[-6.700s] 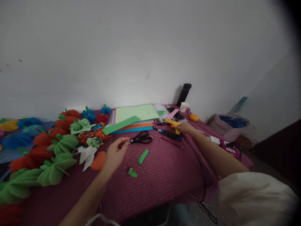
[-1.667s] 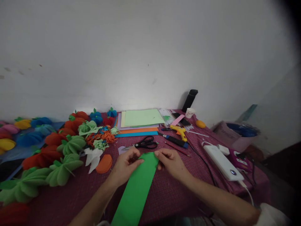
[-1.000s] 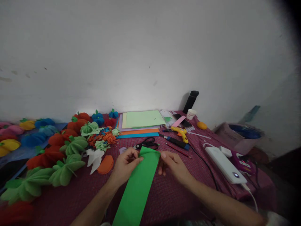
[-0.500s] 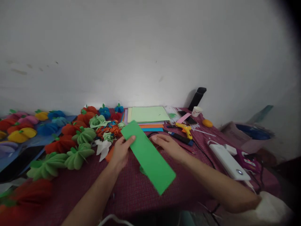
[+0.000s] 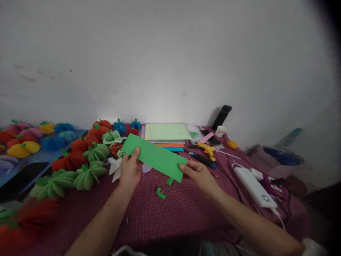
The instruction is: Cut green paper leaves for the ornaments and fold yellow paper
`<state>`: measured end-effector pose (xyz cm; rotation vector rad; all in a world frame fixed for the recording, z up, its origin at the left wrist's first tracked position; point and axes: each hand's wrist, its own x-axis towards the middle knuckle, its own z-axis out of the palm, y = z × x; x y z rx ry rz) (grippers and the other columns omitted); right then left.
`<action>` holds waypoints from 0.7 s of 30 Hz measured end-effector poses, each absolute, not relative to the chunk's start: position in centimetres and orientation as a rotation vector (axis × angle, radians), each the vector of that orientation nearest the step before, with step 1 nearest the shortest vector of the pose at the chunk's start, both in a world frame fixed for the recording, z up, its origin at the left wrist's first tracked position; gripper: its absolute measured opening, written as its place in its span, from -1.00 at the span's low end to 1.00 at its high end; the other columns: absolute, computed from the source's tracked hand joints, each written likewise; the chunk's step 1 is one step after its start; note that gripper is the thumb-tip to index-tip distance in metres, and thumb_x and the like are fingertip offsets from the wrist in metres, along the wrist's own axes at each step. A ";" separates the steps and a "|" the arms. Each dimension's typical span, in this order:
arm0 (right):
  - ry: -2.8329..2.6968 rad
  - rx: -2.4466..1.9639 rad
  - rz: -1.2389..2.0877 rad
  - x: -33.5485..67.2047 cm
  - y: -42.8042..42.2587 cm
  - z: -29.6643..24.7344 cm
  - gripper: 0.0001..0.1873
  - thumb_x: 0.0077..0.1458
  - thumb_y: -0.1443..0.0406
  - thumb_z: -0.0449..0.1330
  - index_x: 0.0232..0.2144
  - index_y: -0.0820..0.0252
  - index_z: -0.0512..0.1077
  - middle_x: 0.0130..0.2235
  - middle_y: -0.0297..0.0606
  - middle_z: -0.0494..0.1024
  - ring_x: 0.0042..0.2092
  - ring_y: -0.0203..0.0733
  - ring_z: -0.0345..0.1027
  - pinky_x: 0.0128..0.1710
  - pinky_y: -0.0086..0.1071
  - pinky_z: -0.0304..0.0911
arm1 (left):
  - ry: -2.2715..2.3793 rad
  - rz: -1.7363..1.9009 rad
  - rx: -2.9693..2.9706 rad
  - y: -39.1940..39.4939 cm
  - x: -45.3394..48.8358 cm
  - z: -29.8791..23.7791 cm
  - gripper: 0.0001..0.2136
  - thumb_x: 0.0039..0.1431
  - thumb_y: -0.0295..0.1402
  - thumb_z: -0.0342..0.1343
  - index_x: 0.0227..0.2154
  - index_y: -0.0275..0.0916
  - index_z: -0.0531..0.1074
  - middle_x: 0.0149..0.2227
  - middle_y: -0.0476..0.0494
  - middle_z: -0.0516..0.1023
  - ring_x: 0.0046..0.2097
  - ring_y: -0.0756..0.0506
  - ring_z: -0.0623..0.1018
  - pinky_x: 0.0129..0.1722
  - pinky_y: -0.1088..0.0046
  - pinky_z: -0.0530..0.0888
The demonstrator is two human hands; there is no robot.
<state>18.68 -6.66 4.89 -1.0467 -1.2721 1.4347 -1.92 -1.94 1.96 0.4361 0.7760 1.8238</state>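
A long green paper strip (image 5: 157, 156) is stretched between both hands above the table, its left end higher than its right. My left hand (image 5: 130, 169) pinches it near the left end, thumb on top. At the right end, my right hand (image 5: 199, 174) grips a corner with the thumb in front and fingers behind. Below the strip, a small curled green piece (image 5: 160, 193) lies on the maroon checked cloth (image 5: 149, 220). Another green scrap (image 5: 169, 181) shows just under the strip's lower edge.
Paper pumpkins (image 5: 96, 153) in several colours crowd the left. A stack of coloured sheets (image 5: 169, 131) lies by the wall. To the right are a yellow glue gun (image 5: 207, 150), a paper cup (image 5: 220, 131), a black cylinder (image 5: 222, 117), a white power bank (image 5: 255, 186) and a purple socket block (image 5: 275, 186).
The strip has turned from steeply slanted to nearly level. My right hand has come down and taken hold of its right end. The curled green piece on the cloth is now uncovered.
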 end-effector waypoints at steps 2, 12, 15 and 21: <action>-1.265 -1.041 1.403 19.0 -6.2 4.9 -0.73 -0.12 0.13 0.23 -0.55 0.26 0.41 -0.54 -0.38 0.41 -0.47 -0.35 0.25 -0.35 -0.39 0.20 | 0.762 1.794 0.424 -1.8 -2.8 2.2 -0.79 -0.09 -0.39 0.20 -0.32 -0.23 0.43 -0.37 -0.02 0.56 -0.41 0.02 0.53 -0.36 0.49 0.46; -1.691 -0.961 1.934 24.0 -4.1 7.7 -0.78 -0.07 0.25 0.22 -0.38 0.32 0.48 -0.42 -0.26 0.51 -0.40 -0.32 0.35 -0.31 -0.39 0.22 | 0.742 1.180 0.897 -2.0 -8.3 4.3 -0.66 0.05 -0.18 -0.01 -0.24 -0.34 0.46 -0.26 -0.31 0.53 -0.23 -0.17 0.52 -0.25 0.34 0.43; -1.941 -0.935 1.978 22.2 -4.1 7.1 -0.77 -0.05 0.25 0.18 -0.37 0.35 0.46 -0.46 -0.32 0.46 -0.44 -0.37 0.29 -0.35 -0.43 0.20 | 0.663 0.848 1.220 -3.5 -5.3 4.1 -0.63 0.08 -0.12 -0.02 -0.26 -0.32 0.48 -0.28 -0.31 0.54 -0.27 -0.17 0.51 -0.25 0.34 0.39; -2.413 -0.964 1.681 18.6 -3.2 5.1 -0.82 -0.03 0.31 0.07 -0.61 0.27 0.27 -0.63 -0.51 0.14 -0.58 -0.47 -0.01 -0.59 -0.56 -0.06 | 0.778 0.547 1.646 -5.0 -0.8 2.1 -0.65 0.03 -0.09 0.02 -0.61 -0.29 0.40 -0.65 0.02 0.29 -0.58 0.05 0.22 -0.59 0.55 0.13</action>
